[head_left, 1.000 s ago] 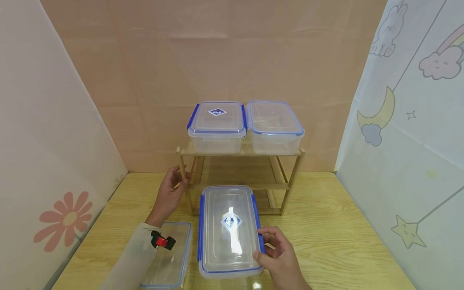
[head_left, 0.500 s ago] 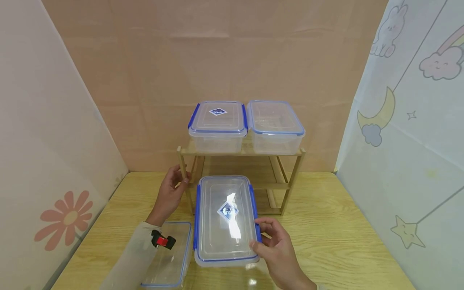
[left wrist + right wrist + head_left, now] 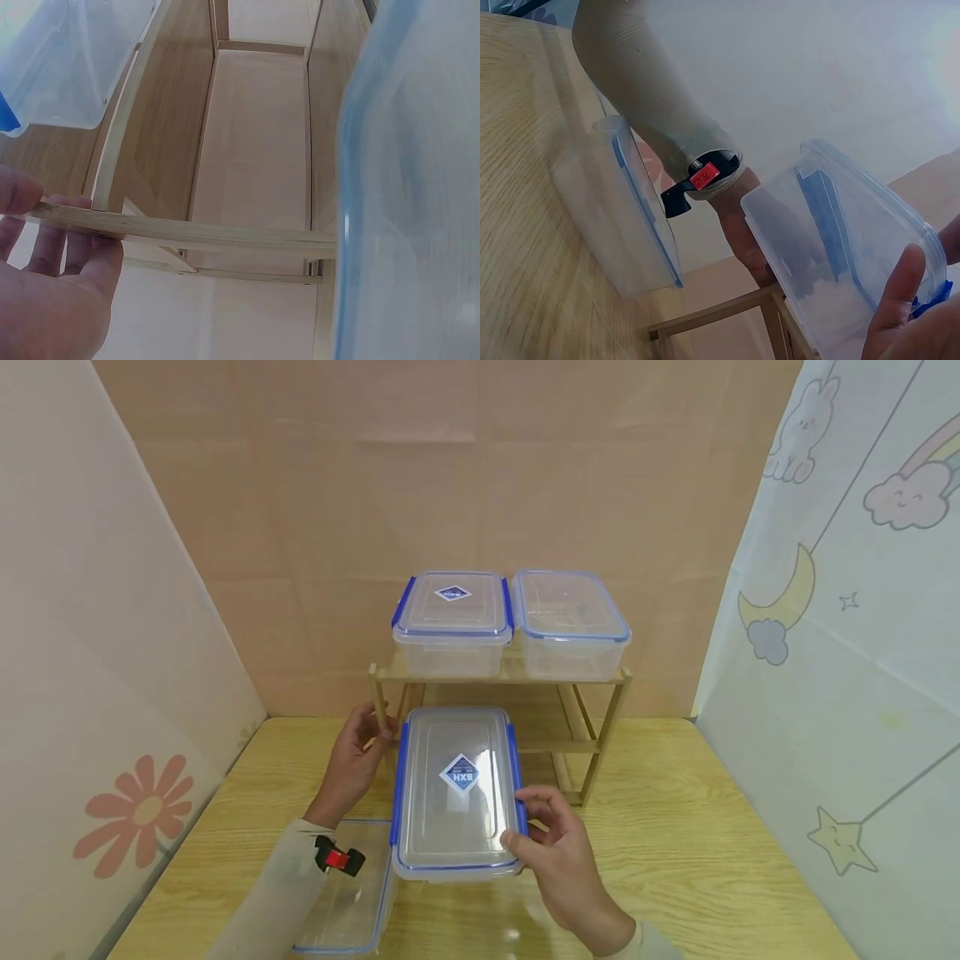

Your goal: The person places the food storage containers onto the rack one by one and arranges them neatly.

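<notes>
In the head view, my right hand [image 3: 564, 864] grips a clear lidded food container [image 3: 431, 814] by its right edge, thumb on top of the lid. Blue clips run along both long sides, and a diamond label marks the lid. The container is raised off the table, its far end overlapping the front of the wooden rack [image 3: 609, 727]. My left hand [image 3: 351, 768] holds the rack's left front post, which the left wrist view shows as a wooden bar [image 3: 187, 231] between thumb and fingers. From the right wrist view, the held container [image 3: 787, 225] looks tilted.
On the rack's top shelf stand two clear containers, one with blue side clips [image 3: 450, 656] and one with a pale blue rim [image 3: 573, 656]. Another container [image 3: 352, 902] rests on the table [image 3: 690, 860] beneath my left forearm. Fabric walls [image 3: 832, 693] enclose the table.
My right hand has lifted the container and carried it forward and slightly left, toward the rack. The left hand keeps its hold on the post.
</notes>
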Available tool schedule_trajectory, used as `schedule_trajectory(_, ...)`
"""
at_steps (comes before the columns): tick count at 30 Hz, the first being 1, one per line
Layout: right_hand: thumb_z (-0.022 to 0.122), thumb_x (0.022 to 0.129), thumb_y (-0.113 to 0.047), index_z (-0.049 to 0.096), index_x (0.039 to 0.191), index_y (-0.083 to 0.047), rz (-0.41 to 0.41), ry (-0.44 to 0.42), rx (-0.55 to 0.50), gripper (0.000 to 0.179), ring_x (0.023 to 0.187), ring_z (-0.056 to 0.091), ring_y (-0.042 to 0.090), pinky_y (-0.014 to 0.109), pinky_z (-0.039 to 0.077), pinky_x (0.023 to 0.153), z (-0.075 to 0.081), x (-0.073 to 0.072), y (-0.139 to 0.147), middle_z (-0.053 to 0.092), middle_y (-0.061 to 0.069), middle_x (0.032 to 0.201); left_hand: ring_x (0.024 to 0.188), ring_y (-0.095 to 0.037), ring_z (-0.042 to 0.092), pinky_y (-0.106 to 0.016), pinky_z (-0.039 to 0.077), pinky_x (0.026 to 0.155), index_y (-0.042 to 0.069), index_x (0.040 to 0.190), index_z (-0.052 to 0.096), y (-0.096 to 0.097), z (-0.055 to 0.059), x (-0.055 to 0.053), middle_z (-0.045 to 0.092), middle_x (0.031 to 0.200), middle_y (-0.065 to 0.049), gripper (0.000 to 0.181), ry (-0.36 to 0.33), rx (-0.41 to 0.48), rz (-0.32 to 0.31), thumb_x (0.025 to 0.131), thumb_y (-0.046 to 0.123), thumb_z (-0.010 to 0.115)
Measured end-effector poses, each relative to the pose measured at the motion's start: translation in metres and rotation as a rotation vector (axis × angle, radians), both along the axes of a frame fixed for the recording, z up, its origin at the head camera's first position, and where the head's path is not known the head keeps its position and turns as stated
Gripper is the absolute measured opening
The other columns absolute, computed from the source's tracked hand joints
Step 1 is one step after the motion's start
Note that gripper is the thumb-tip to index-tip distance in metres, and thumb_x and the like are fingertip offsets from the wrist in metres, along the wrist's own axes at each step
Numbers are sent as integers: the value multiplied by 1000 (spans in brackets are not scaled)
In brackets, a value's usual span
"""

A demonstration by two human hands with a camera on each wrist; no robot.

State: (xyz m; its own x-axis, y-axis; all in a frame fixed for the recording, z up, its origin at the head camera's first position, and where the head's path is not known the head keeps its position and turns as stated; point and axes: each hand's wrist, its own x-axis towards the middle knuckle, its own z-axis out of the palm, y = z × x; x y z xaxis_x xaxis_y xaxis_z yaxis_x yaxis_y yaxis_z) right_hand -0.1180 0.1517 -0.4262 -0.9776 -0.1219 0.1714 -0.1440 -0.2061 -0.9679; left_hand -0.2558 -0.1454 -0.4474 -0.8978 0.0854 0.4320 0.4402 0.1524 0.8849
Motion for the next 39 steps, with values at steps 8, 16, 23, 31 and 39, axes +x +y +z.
schedule_trajectory(8,69,81,7,49,124,-3,-4,-27,-26,48,88,63,24,29,56,60,6,-14,-6,51,17,113,120,-27,57,-26,52,97,24,143,44,1,-2,0,58,127,-16,43,-1,6,1,102,18,55)
schedule_trajectory(16,69,81,8,51,127,-6,-20,-69,-78,51,89,62,26,39,60,64,6,-25,-11,52,17,112,118,-25,58,-26,53,96,24,143,44,1,-1,0,58,126,-13,42,3,3,-9,102,20,55)
schedule_trajectory(23,70,84,3,54,129,-5,7,-74,-98,49,96,62,27,35,60,67,10,-33,-12,55,15,112,117,-22,58,-23,53,95,23,144,44,1,0,0,58,126,-12,43,8,5,-7,103,20,55)
schedule_trajectory(31,68,87,2,55,132,4,41,-90,-100,48,92,62,24,34,60,68,15,-41,-11,54,13,107,116,-20,58,-21,53,91,19,144,44,2,1,0,58,126,-14,43,7,18,-11,102,18,55)
schedule_trajectory(39,72,89,-8,54,136,-4,72,-114,-93,51,84,63,18,31,60,66,22,-46,-6,53,10,104,120,-23,56,-21,52,94,22,144,43,0,0,1,57,125,-12,44,-5,8,-15,102,20,56)
